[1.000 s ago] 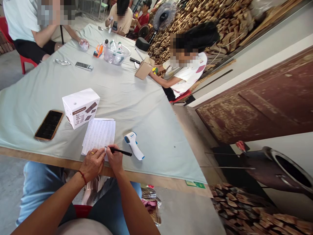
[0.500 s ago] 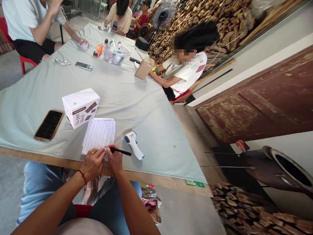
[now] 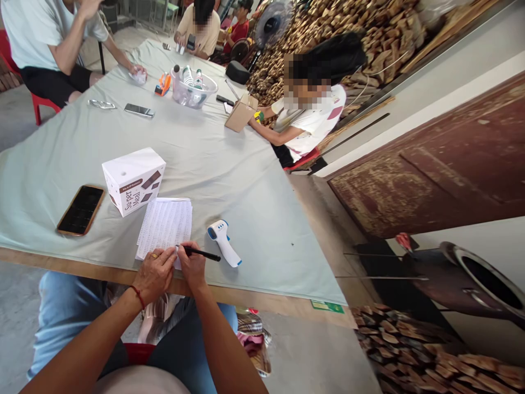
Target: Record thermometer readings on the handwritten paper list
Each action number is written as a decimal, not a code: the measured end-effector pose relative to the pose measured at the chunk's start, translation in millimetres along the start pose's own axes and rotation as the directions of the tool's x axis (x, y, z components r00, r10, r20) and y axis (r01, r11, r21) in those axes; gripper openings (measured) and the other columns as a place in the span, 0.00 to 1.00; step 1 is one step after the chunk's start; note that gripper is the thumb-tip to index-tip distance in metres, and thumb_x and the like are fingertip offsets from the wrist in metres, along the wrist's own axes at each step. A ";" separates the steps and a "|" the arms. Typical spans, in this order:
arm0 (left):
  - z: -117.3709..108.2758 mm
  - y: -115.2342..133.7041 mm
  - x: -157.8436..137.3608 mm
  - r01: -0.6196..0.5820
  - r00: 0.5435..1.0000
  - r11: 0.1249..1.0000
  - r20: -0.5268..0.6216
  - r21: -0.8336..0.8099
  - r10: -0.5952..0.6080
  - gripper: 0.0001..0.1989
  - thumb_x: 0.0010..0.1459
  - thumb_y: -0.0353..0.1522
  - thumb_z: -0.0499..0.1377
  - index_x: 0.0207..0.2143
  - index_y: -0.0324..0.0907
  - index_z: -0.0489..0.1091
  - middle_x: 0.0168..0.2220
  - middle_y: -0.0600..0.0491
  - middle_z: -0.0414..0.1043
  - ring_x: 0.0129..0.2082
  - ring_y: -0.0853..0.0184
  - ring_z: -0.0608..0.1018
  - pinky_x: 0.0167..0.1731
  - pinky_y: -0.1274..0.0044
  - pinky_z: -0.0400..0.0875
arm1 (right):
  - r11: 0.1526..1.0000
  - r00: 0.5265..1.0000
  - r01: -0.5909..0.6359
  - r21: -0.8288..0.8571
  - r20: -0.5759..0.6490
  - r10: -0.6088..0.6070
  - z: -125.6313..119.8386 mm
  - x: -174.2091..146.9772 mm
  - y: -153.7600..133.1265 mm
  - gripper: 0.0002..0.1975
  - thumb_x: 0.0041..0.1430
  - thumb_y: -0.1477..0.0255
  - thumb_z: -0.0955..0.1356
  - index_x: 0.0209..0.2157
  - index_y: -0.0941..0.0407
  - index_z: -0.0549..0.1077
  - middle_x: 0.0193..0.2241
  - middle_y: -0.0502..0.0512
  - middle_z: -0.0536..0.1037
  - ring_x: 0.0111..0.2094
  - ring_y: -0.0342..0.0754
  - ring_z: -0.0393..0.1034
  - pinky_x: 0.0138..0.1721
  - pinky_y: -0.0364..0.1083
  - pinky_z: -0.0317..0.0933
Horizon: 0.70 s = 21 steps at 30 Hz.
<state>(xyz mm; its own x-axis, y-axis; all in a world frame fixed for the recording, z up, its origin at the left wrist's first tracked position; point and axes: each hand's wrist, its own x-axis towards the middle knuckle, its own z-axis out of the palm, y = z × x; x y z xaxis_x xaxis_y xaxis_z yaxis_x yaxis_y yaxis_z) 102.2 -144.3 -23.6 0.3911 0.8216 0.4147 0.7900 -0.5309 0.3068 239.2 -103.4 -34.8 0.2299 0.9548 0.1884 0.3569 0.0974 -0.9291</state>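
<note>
My right hand [image 3: 192, 268] is closed around a black pen [image 3: 207, 254], its tip at the lower part of a handwritten sheet of paper [image 3: 167, 225]. Several sheets seem to be stacked there. My left hand [image 3: 155, 272] lies flat along the lower edge of the paper, fingers stretched out toward the pen tip. Right of the paper lies a white and blue infrared thermometer [image 3: 225, 243]. Behind the sheets stands a white box [image 3: 133, 178] printed "Super Meal". A phone [image 3: 81, 210] with a dark screen rests left of the box.
Across the cloth-covered table [image 3: 262, 219] are a plastic basket [image 3: 207, 94] of bottles, an orange tape dispenser [image 3: 163, 85], and another phone [image 3: 139, 110]. A person at the right handles a cardboard box [image 3: 241, 114]. Other people sit at the far side, near a fan [image 3: 273, 24] and stacked wood.
The view has shifted very slightly, so things on the table appear a few pixels further left. Both hands, the pen and the paper keep nearly the same position.
</note>
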 end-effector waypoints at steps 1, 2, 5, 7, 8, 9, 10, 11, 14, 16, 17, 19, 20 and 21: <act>-0.2 0.0 0.2 0.001 1.000 1.000 0.002 0.002 -0.001 0.18 0.63 0.26 0.52 0.53 0.38 0.72 0.55 0.46 0.74 0.49 0.58 0.73 0.47 0.65 0.69 | 1.000 1.000 0.000 0.003 0.004 0.000 0.1 0.1 -0.3 0.11 0.52 0.61 0.63 0.26 0.54 0.69 0.21 0.49 0.72 0.26 0.47 0.67 0.31 0.46 0.64; -0.4 0.1 0.3 0.002 1.000 1.000 0.002 0.004 -0.002 0.18 0.62 0.26 0.52 0.53 0.38 0.72 0.55 0.46 0.74 0.49 0.58 0.73 0.47 0.65 0.69 | 1.000 1.000 -0.002 0.008 0.006 0.002 0.0 0.1 -0.6 0.11 0.52 0.61 0.63 0.26 0.54 0.69 0.21 0.49 0.72 0.26 0.47 0.66 0.31 0.46 0.64; -0.4 0.3 0.4 0.003 1.000 1.000 0.001 0.001 -0.003 0.17 0.62 0.26 0.53 0.52 0.37 0.72 0.55 0.45 0.74 0.48 0.58 0.73 0.47 0.65 0.70 | 1.000 1.000 -0.010 0.010 0.009 0.009 -0.2 0.1 -0.8 0.11 0.52 0.61 0.63 0.26 0.54 0.69 0.21 0.49 0.72 0.25 0.47 0.66 0.31 0.46 0.64; 0.0 0.3 0.2 0.007 1.000 1.000 0.001 -0.005 -0.007 0.17 0.62 0.26 0.53 0.52 0.37 0.72 0.55 0.45 0.74 0.48 0.58 0.73 0.47 0.65 0.70 | 1.000 1.000 -0.011 0.007 0.014 0.011 -0.4 0.2 -0.4 0.11 0.52 0.61 0.63 0.26 0.54 0.69 0.21 0.49 0.72 0.25 0.47 0.66 0.31 0.46 0.64; 0.1 0.2 0.0 0.010 1.000 1.000 0.004 -0.009 -0.010 0.17 0.62 0.26 0.53 0.52 0.37 0.72 0.55 0.46 0.74 0.49 0.58 0.73 0.47 0.65 0.69 | 1.000 1.000 -0.010 0.007 0.016 0.010 -0.4 0.3 0.0 0.11 0.51 0.61 0.63 0.26 0.54 0.69 0.21 0.49 0.72 0.25 0.47 0.66 0.31 0.46 0.64; 0.3 0.1 -0.1 0.013 1.000 1.000 0.007 -0.015 -0.013 0.18 0.62 0.26 0.53 0.53 0.38 0.72 0.55 0.45 0.74 0.49 0.58 0.73 0.47 0.65 0.69 | 1.000 1.000 -0.009 0.009 0.019 0.009 -0.4 0.3 0.3 0.11 0.51 0.61 0.63 0.26 0.54 0.69 0.21 0.49 0.72 0.25 0.47 0.66 0.31 0.46 0.64; 0.4 0.0 -0.3 0.017 1.000 1.000 0.011 -0.024 -0.017 0.18 0.62 0.26 0.53 0.53 0.38 0.71 0.55 0.45 0.73 0.49 0.58 0.73 0.48 0.65 0.69 | 1.000 1.000 -0.008 0.012 0.020 0.008 -0.4 0.3 0.6 0.11 0.51 0.61 0.63 0.26 0.54 0.69 0.21 0.49 0.72 0.25 0.46 0.66 0.31 0.46 0.64; 0.6 -0.2 -0.3 0.021 1.000 0.999 0.016 -0.033 -0.020 0.19 0.62 0.26 0.53 0.54 0.39 0.71 0.55 0.45 0.73 0.50 0.58 0.73 0.48 0.64 0.69 | 1.000 1.000 -0.007 0.014 0.020 0.007 -0.4 0.3 0.8 0.10 0.51 0.61 0.63 0.26 0.54 0.69 0.21 0.49 0.72 0.25 0.46 0.66 0.31 0.46 0.64; 0.9 -0.5 -0.3 0.026 0.999 0.999 0.025 -0.048 -0.024 0.19 0.62 0.27 0.53 0.54 0.40 0.71 0.55 0.45 0.73 0.50 0.58 0.73 0.49 0.64 0.69 | 1.000 1.000 -0.005 0.020 0.020 0.005 -0.6 0.2 1.0 0.10 0.51 0.62 0.64 0.26 0.53 0.69 0.21 0.49 0.72 0.25 0.46 0.66 0.31 0.46 0.65; 1.1 -0.6 -0.1 0.023 0.999 0.999 0.025 -0.039 -0.022 0.19 0.62 0.27 0.52 0.54 0.39 0.71 0.56 0.45 0.73 0.50 0.57 0.73 0.48 0.64 0.69 | 1.000 1.000 -0.003 0.020 0.022 0.002 -0.9 0.1 0.9 0.09 0.51 0.63 0.64 0.26 0.53 0.68 0.21 0.49 0.72 0.25 0.46 0.66 0.31 0.46 0.64; 1.1 -0.6 0.1 0.021 1.000 0.999 0.022 -0.031 -0.020 0.18 0.62 0.27 0.52 0.54 0.38 0.71 0.56 0.45 0.73 0.50 0.57 0.73 0.48 0.64 0.69 | 1.000 1.000 -0.003 0.018 0.024 0.002 -1.0 0.1 0.8 0.09 0.51 0.63 0.64 0.26 0.53 0.68 0.21 0.49 0.72 0.25 0.46 0.66 0.31 0.46 0.64; 1.0 -0.4 0.4 0.013 1.000 1.000 0.013 -0.014 -0.013 0.18 0.63 0.26 0.52 0.53 0.37 0.72 0.55 0.45 0.74 0.49 0.57 0.73 0.48 0.64 0.69 | 1.000 1.000 -0.005 0.011 0.023 0.004 -0.9 0.3 0.8 0.09 0.51 0.63 0.64 0.25 0.53 0.68 0.20 0.49 0.72 0.25 0.47 0.66 0.31 0.46 0.64; 0.8 -0.3 0.5 0.009 1.000 1.000 0.009 -0.008 -0.009 0.17 0.63 0.26 0.52 0.52 0.37 0.72 0.55 0.45 0.74 0.49 0.57 0.73 0.48 0.64 0.69 | 1.000 1.000 -0.008 0.007 0.020 0.008 -0.8 0.4 0.9 0.09 0.51 0.63 0.63 0.25 0.53 0.68 0.20 0.49 0.72 0.25 0.47 0.66 0.31 0.46 0.64; 0.6 -0.2 0.7 0.006 1.000 1.000 0.007 -0.003 -0.006 0.17 0.63 0.27 0.52 0.52 0.37 0.72 0.55 0.45 0.74 0.49 0.57 0.73 0.47 0.64 0.69 | 1.000 1.000 -0.011 0.005 0.016 0.011 -0.7 0.4 1.0 0.09 0.51 0.63 0.63 0.25 0.53 0.69 0.21 0.49 0.72 0.25 0.47 0.66 0.31 0.46 0.64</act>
<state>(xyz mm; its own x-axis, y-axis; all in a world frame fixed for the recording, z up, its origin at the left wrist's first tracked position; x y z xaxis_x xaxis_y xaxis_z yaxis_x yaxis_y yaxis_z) 102.6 -143.5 -23.8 0.3891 0.8263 0.4071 0.7910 -0.5262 0.3120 240.3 -103.1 -35.4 0.2197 0.9601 0.1728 0.3500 0.0878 -0.9326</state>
